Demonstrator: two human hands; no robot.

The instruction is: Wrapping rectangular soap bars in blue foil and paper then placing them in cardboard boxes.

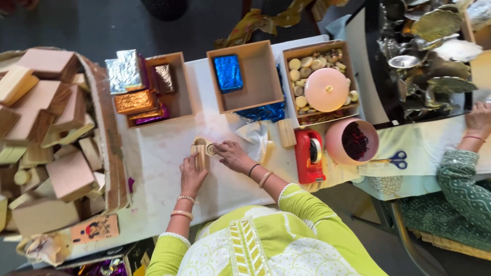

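Observation:
A small pale wooden box (200, 151) stands on the white table (163, 153) in front of me. My left hand (191, 175) holds its near side. My right hand (232, 155) grips its right side, fingers at the open top. A wooden box (251, 75) with one blue foil block (228, 72) sits further back, and a wooden box (169, 87) holding silver, gold and purple foil blocks (134, 89) stands to its left.
A bin (105, 133) of plain wooden boxes fills the left. A box of round pieces (307, 66) with a pink lid (326, 89), a red tape dispenser (309, 156), a pink bowl (353, 141) and scissors (395, 159) lie right. Another person's hand (478, 120) rests far right.

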